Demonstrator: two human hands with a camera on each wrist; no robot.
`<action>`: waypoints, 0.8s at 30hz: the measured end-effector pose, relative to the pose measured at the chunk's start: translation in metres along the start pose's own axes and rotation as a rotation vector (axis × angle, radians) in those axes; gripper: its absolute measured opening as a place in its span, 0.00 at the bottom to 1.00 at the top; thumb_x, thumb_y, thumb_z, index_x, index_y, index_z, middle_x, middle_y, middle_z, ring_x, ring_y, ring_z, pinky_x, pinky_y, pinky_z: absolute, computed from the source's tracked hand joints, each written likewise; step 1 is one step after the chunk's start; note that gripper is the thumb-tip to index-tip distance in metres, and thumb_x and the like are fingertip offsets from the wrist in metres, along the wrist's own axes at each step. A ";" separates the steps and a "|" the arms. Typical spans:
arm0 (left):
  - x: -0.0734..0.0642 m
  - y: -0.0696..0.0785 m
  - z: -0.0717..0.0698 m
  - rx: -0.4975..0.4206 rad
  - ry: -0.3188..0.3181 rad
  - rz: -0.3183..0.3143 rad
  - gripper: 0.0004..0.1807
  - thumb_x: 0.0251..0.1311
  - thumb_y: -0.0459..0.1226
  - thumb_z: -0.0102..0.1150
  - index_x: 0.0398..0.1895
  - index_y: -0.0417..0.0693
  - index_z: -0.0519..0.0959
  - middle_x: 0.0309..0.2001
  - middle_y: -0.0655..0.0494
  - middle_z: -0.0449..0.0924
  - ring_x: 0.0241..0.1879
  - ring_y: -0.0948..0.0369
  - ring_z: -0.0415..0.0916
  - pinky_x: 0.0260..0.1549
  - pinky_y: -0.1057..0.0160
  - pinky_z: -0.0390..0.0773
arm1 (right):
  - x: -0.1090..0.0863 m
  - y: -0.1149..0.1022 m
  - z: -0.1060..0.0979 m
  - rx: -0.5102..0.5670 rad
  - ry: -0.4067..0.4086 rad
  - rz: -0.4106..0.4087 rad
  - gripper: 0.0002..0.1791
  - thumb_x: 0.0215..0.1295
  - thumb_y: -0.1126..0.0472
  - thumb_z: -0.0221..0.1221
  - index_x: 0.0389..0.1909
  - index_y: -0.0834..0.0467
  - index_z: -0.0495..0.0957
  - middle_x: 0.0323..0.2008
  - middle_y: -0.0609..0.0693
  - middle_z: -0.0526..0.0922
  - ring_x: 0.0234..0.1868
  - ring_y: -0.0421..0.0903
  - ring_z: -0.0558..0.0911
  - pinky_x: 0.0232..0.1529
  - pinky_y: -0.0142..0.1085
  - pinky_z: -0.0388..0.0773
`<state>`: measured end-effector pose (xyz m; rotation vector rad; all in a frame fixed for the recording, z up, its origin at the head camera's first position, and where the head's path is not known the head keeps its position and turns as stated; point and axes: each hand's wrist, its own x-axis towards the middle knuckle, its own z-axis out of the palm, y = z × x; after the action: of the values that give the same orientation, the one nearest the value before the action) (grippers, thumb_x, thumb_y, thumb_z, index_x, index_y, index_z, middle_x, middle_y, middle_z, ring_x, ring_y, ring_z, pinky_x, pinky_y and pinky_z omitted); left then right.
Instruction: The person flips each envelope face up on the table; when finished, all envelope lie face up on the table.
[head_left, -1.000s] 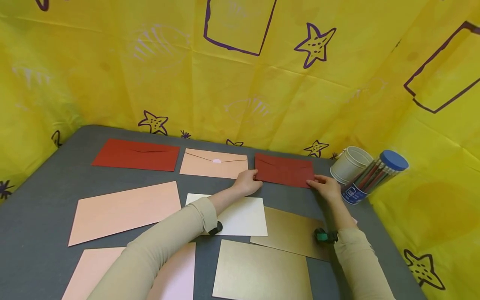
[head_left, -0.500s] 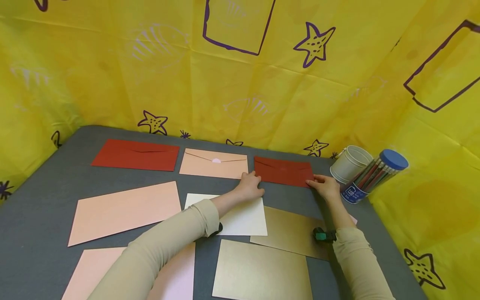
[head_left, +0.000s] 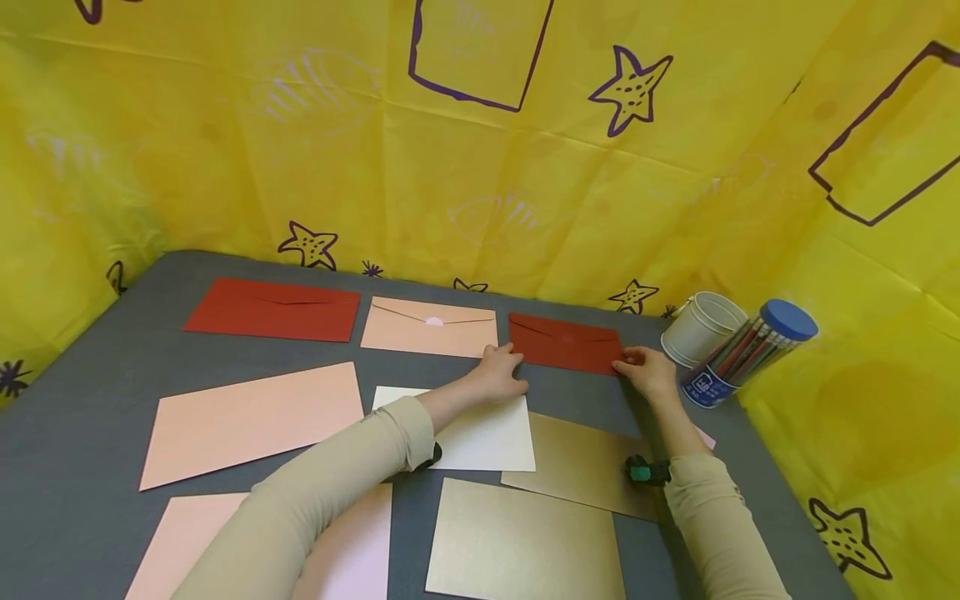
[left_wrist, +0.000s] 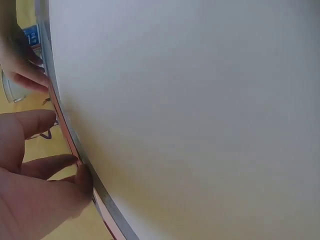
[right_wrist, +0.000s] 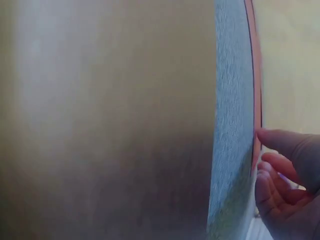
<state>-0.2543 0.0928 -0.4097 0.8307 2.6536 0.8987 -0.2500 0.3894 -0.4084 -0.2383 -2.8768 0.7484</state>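
A dark red envelope (head_left: 566, 343) lies at the right end of the back row, its flap line facing up. My right hand (head_left: 648, 372) is at its lower right corner, pinching the edge between thumb (right_wrist: 280, 140) and bent fingers. Beside its lower left corner, my left hand (head_left: 497, 373) reaches in with loosely bent fingers, the fingertips right at the edge. Left of that hand lies a peach envelope (head_left: 427, 337) with a round pale seal. Another red envelope (head_left: 273, 321) ends the row on the left.
Nearer me lie a white envelope (head_left: 491, 442), partly under my left forearm, two gold envelopes (head_left: 525, 542) and two pink ones (head_left: 255, 429). A white metal bucket (head_left: 693, 337) and a blue-lidded tub of pencils (head_left: 742, 358) stand beside my right hand. Yellow cloth hangs behind.
My left hand has let go of the right red envelope's corner and now rests beside it. The envelope lies flatter, and its right edge has shifted slightly left.
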 end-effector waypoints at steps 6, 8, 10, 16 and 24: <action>-0.015 -0.009 -0.013 -0.226 0.025 0.030 0.28 0.65 0.37 0.54 0.67 0.35 0.68 0.65 0.42 0.69 0.66 0.48 0.66 0.63 0.52 0.66 | -0.002 -0.020 0.007 0.005 -0.021 -0.042 0.25 0.64 0.55 0.62 0.56 0.67 0.76 0.54 0.68 0.78 0.58 0.67 0.72 0.59 0.56 0.65; -0.024 -0.013 -0.018 -0.317 0.035 0.016 0.28 0.65 0.37 0.54 0.67 0.37 0.68 0.64 0.44 0.72 0.63 0.50 0.70 0.59 0.54 0.70 | -0.005 -0.029 0.011 0.038 -0.046 -0.040 0.26 0.65 0.52 0.61 0.59 0.64 0.76 0.58 0.67 0.76 0.61 0.67 0.70 0.61 0.56 0.64; -0.035 -0.018 -0.024 -0.391 0.046 -0.003 0.27 0.66 0.37 0.55 0.67 0.38 0.69 0.63 0.44 0.73 0.60 0.50 0.73 0.56 0.54 0.74 | -0.008 -0.040 0.014 0.082 -0.074 -0.037 0.28 0.66 0.50 0.61 0.61 0.62 0.75 0.60 0.66 0.74 0.63 0.66 0.68 0.63 0.56 0.62; -0.069 -0.038 -0.046 -0.481 0.078 -0.044 0.26 0.67 0.37 0.55 0.67 0.38 0.69 0.64 0.43 0.71 0.61 0.50 0.72 0.57 0.55 0.73 | -0.021 -0.077 0.027 0.224 -0.157 -0.057 0.30 0.65 0.46 0.62 0.64 0.57 0.73 0.64 0.59 0.72 0.66 0.60 0.67 0.62 0.55 0.64; -0.130 -0.068 -0.080 -0.453 0.060 -0.056 0.29 0.68 0.39 0.56 0.69 0.37 0.66 0.66 0.42 0.69 0.64 0.48 0.68 0.59 0.51 0.70 | -0.042 -0.130 0.050 0.353 -0.309 -0.112 0.33 0.63 0.43 0.63 0.66 0.51 0.70 0.66 0.52 0.71 0.67 0.55 0.66 0.62 0.59 0.63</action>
<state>-0.2080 -0.0658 -0.3852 0.6208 2.3579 1.4514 -0.2332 0.2458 -0.3924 0.0908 -2.9267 1.3521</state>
